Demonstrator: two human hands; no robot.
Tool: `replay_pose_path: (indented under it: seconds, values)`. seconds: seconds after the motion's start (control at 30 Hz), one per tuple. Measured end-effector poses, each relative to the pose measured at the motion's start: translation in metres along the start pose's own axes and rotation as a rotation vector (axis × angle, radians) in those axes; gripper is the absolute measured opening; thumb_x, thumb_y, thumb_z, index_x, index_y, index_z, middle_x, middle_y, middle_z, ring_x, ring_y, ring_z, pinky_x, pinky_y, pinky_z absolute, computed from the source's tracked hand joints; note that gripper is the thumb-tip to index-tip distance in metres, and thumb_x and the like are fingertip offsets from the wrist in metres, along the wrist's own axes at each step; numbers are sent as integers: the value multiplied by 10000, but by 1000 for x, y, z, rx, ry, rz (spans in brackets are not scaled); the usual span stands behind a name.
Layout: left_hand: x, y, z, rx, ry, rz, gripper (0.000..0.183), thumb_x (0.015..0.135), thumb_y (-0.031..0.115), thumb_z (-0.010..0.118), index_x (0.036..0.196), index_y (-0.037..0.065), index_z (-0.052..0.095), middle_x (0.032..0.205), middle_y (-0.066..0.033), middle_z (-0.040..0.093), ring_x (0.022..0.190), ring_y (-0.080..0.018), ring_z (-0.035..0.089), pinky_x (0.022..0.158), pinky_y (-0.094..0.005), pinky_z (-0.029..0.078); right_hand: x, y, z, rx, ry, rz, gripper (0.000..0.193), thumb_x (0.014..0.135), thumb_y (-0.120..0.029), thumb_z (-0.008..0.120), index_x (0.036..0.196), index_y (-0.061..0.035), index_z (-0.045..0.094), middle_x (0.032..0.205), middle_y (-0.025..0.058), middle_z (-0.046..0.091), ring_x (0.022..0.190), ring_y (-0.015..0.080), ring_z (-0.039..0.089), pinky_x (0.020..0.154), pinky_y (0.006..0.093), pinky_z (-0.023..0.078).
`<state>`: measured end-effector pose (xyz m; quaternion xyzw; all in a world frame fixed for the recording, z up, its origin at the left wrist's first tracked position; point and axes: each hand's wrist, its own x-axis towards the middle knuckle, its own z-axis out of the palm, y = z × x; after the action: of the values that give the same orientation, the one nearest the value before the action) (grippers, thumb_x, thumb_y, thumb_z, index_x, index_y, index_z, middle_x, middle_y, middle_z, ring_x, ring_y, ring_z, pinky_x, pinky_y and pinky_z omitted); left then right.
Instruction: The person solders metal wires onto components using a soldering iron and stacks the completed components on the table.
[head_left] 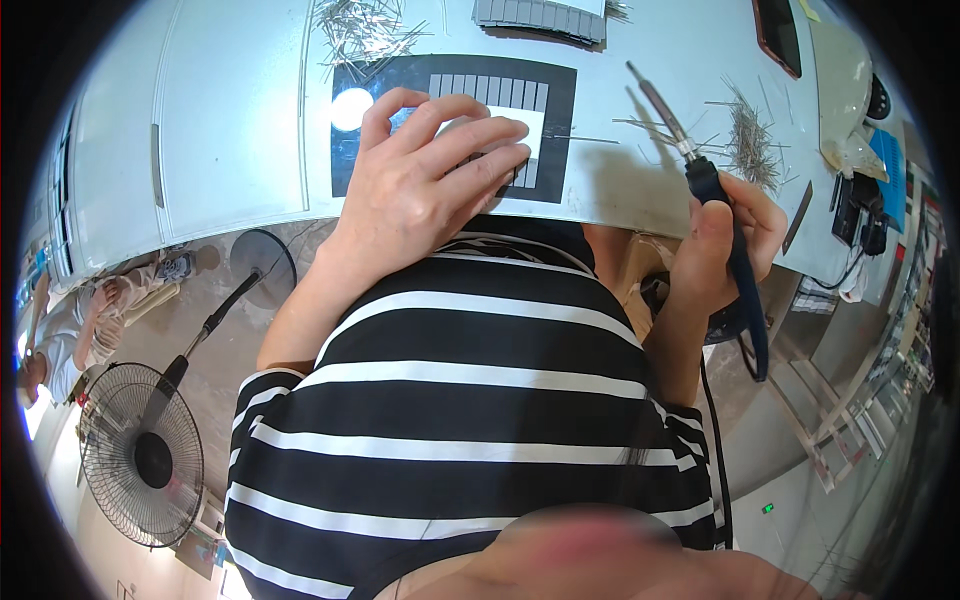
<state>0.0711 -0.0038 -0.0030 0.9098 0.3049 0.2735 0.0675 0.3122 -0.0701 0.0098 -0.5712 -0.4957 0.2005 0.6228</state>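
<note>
My left hand [415, 190] lies over a black rectangular board [350, 165], its fingers curved and spread apart, the tips over a white piece [520, 122]. Narrow grey strips [490, 88] stand side by side on that board, showing above and below the white piece. The hand covers much of the middle, and the thumb is hidden. A soldering iron [706, 182] is held in my right hand [725, 240] right of the board. Its metal tip points up and left, above the table and apart from the board. A thin wire [595, 140] sticks out from the board's right side.
Thin metal wires lie in one pile [752, 140] beyond the iron and another pile [365, 35] at the back left. A stack of grey strips [540, 20] sits at the back. A dark phone [778, 38] lies back right. A standing fan [142, 455] is at left.
</note>
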Motion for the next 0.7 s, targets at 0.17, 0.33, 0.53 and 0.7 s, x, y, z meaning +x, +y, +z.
replay_pose_path:
  seconds: [0.17, 0.33, 0.53, 0.7]
  values:
    - [1, 2, 1, -14, 4, 13, 298, 752, 136, 771, 1045, 134, 717, 1134, 33, 674, 1054, -177, 594, 950, -389, 368, 5, -4, 0, 40, -26, 124, 254, 862, -65, 668, 1053, 40, 538, 815, 109, 598, 639, 93, 514, 560, 198, 398]
    - [1, 3, 2, -25, -50, -25, 401, 751, 110, 776, 1138, 197, 716, 1189, 39, 673, 1094, -188, 598, 997, -397, 327, 7, -1, 1, 85, 53, 106, 181, 813, 20, 623, 965, 24, 525, 761, 93, 579, 602, 74, 475, 543, 186, 358]
    - [1, 3, 2, -15, -50, -29, 414, 745, 116, 780, 1145, 199, 713, 1192, 41, 672, 1093, -188, 598, 1001, -397, 326, 16, -13, -4, 132, -40, 176, 99, 789, 19, 612, 843, 31, 530, 721, 75, 521, 597, 81, 452, 561, 219, 381]
    - [1, 4, 2, 6, -47, -35, 410, 750, 117, 778, 1147, 200, 713, 1195, 41, 671, 1095, -187, 596, 1000, -398, 326, 23, 0, -9, 179, -159, 75, 68, 770, 45, 586, 775, 36, 519, 704, 67, 491, 572, 110, 449, 585, 276, 410]
